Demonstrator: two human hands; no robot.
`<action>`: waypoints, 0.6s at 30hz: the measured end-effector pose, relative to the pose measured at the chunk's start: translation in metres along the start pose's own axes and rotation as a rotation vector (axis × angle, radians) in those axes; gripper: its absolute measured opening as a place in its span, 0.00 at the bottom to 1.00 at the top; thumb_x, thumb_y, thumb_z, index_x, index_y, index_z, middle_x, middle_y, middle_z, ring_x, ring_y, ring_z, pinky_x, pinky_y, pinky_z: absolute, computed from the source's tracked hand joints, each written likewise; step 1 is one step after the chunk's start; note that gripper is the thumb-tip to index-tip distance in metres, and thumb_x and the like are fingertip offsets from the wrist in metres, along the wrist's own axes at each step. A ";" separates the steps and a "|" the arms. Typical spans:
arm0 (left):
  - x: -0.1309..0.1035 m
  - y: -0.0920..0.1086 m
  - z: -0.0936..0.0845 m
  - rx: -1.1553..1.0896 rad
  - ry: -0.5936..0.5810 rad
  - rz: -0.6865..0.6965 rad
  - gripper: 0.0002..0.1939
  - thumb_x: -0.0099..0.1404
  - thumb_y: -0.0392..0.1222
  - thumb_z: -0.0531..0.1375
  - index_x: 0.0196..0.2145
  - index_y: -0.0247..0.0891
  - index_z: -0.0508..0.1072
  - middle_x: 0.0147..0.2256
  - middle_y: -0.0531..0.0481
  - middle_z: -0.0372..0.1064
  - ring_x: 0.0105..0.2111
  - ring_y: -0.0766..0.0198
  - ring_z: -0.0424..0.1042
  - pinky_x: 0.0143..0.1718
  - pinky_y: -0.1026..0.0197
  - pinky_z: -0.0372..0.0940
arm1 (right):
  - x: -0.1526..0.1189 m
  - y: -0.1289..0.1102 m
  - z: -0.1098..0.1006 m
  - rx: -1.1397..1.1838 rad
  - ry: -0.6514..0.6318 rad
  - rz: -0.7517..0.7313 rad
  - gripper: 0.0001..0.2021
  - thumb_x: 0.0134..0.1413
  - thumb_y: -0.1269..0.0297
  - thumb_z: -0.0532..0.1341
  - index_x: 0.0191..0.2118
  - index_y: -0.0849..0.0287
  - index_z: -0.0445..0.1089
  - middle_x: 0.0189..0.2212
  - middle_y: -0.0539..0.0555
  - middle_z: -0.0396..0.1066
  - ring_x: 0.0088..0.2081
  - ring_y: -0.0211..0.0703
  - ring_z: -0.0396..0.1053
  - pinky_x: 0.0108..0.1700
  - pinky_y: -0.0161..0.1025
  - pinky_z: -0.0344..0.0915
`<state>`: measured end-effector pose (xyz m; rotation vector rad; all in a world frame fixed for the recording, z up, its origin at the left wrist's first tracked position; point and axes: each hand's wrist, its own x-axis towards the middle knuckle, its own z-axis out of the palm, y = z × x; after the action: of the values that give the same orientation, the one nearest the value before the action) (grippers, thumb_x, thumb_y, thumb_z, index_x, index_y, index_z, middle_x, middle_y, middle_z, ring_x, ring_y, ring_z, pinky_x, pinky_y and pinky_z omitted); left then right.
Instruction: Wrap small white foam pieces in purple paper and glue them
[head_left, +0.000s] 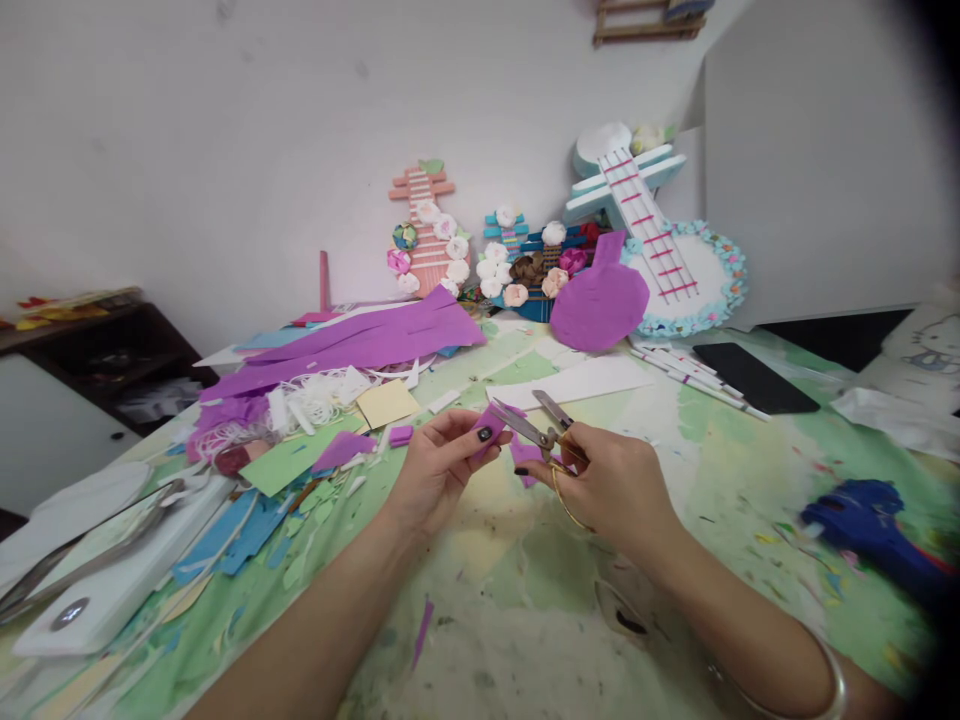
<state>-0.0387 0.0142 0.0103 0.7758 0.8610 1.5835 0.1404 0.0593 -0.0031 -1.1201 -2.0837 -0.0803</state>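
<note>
Between thumb and fingers, my left hand (442,455) pinches a small piece of purple paper (491,425). My right hand (611,480) grips a pair of scissors (536,428) by the handles. Their blades are spread apart, with one lying close against the purple piece; whether it is cutting I cannot tell. Another purple scrap (523,458) shows below the scissors, partly hidden by them and my right hand. Just beyond the blades lies a white strip (574,382). A small purple block (401,435) rests left of my left hand.
Purple sheets (360,340), white string (319,400) and coloured scraps crowd the left, beside a white scale (127,570). Decorated guitar shapes (656,240) and a purple-covered one (600,300) lean at the back. A black phone (754,377) and a blue glue gun (870,530) lie to the right.
</note>
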 end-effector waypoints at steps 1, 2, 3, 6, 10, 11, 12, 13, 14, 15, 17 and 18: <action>0.000 0.000 0.000 0.005 0.004 0.002 0.08 0.49 0.31 0.69 0.28 0.33 0.75 0.27 0.51 0.75 0.32 0.65 0.77 0.31 0.70 0.69 | 0.000 0.000 0.000 -0.014 0.009 -0.009 0.30 0.50 0.34 0.52 0.19 0.58 0.60 0.14 0.50 0.64 0.16 0.35 0.57 0.22 0.34 0.46; 0.000 0.000 0.000 0.009 0.007 0.003 0.08 0.49 0.31 0.69 0.28 0.33 0.75 0.27 0.51 0.74 0.32 0.65 0.77 0.31 0.70 0.69 | -0.001 0.001 0.000 -0.026 0.015 -0.016 0.30 0.50 0.34 0.51 0.19 0.59 0.61 0.14 0.51 0.65 0.16 0.35 0.57 0.22 0.34 0.46; 0.001 0.000 0.000 0.014 0.009 0.001 0.08 0.49 0.32 0.69 0.28 0.33 0.75 0.27 0.51 0.75 0.31 0.65 0.77 0.31 0.70 0.69 | -0.001 0.001 0.000 -0.035 0.019 -0.021 0.30 0.51 0.34 0.51 0.19 0.59 0.61 0.14 0.51 0.65 0.16 0.35 0.57 0.22 0.34 0.46; 0.000 0.000 0.001 0.028 0.020 -0.006 0.09 0.48 0.33 0.70 0.27 0.33 0.75 0.27 0.51 0.75 0.31 0.64 0.77 0.31 0.69 0.69 | -0.002 0.001 0.000 -0.059 0.041 -0.036 0.30 0.52 0.34 0.51 0.19 0.59 0.62 0.13 0.51 0.66 0.16 0.35 0.58 0.22 0.34 0.47; 0.000 0.000 0.001 0.042 0.039 -0.006 0.10 0.47 0.33 0.71 0.27 0.33 0.74 0.27 0.51 0.75 0.32 0.63 0.77 0.31 0.69 0.69 | -0.002 0.003 0.000 -0.130 0.103 -0.070 0.30 0.52 0.35 0.52 0.19 0.59 0.64 0.13 0.51 0.65 0.16 0.35 0.58 0.23 0.35 0.45; -0.001 0.000 0.002 0.045 0.042 -0.004 0.10 0.46 0.33 0.71 0.27 0.33 0.74 0.27 0.51 0.75 0.32 0.63 0.77 0.31 0.69 0.69 | -0.002 0.004 0.000 -0.149 0.114 -0.076 0.29 0.51 0.36 0.53 0.19 0.59 0.64 0.13 0.51 0.65 0.16 0.35 0.58 0.22 0.35 0.45; -0.001 0.000 0.001 0.050 0.044 -0.003 0.10 0.46 0.33 0.71 0.27 0.33 0.74 0.27 0.51 0.75 0.32 0.62 0.78 0.31 0.69 0.69 | -0.003 0.004 0.000 -0.164 0.117 -0.080 0.29 0.51 0.36 0.53 0.19 0.60 0.64 0.13 0.50 0.65 0.16 0.35 0.58 0.22 0.35 0.44; -0.001 0.000 0.001 0.054 0.047 -0.001 0.10 0.46 0.34 0.71 0.26 0.33 0.74 0.26 0.51 0.75 0.32 0.62 0.78 0.30 0.68 0.69 | -0.003 0.005 0.000 -0.173 0.116 -0.081 0.29 0.51 0.36 0.54 0.19 0.60 0.65 0.13 0.50 0.65 0.16 0.35 0.58 0.22 0.35 0.44; -0.001 -0.001 0.001 0.058 0.048 0.001 0.11 0.46 0.34 0.71 0.26 0.33 0.74 0.26 0.51 0.75 0.32 0.61 0.78 0.30 0.68 0.69 | -0.002 0.005 0.000 -0.177 0.110 -0.084 0.28 0.50 0.37 0.55 0.19 0.60 0.65 0.13 0.50 0.64 0.16 0.35 0.59 0.23 0.35 0.43; 0.000 -0.001 0.001 0.060 0.047 0.002 0.11 0.46 0.34 0.71 0.26 0.33 0.74 0.26 0.51 0.75 0.32 0.61 0.78 0.30 0.68 0.69 | -0.002 0.005 0.000 -0.181 0.106 -0.086 0.28 0.50 0.37 0.56 0.19 0.60 0.65 0.13 0.50 0.64 0.16 0.35 0.58 0.23 0.35 0.43; 0.000 -0.002 0.000 0.061 0.042 0.004 0.11 0.46 0.34 0.71 0.26 0.33 0.74 0.27 0.51 0.76 0.32 0.61 0.78 0.30 0.68 0.69 | -0.002 0.006 -0.001 -0.198 0.108 -0.091 0.27 0.49 0.37 0.57 0.19 0.60 0.65 0.12 0.49 0.64 0.15 0.35 0.58 0.23 0.34 0.42; 0.000 -0.002 0.000 0.060 0.038 0.006 0.10 0.46 0.34 0.71 0.26 0.33 0.74 0.27 0.51 0.76 0.32 0.61 0.78 0.31 0.68 0.69 | -0.002 0.006 -0.001 -0.212 0.115 -0.095 0.27 0.49 0.38 0.57 0.19 0.60 0.65 0.12 0.49 0.63 0.15 0.35 0.57 0.23 0.34 0.42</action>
<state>-0.0379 0.0143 0.0087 0.7938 0.9379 1.5879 0.1459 0.0611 -0.0049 -1.1122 -2.0595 -0.4109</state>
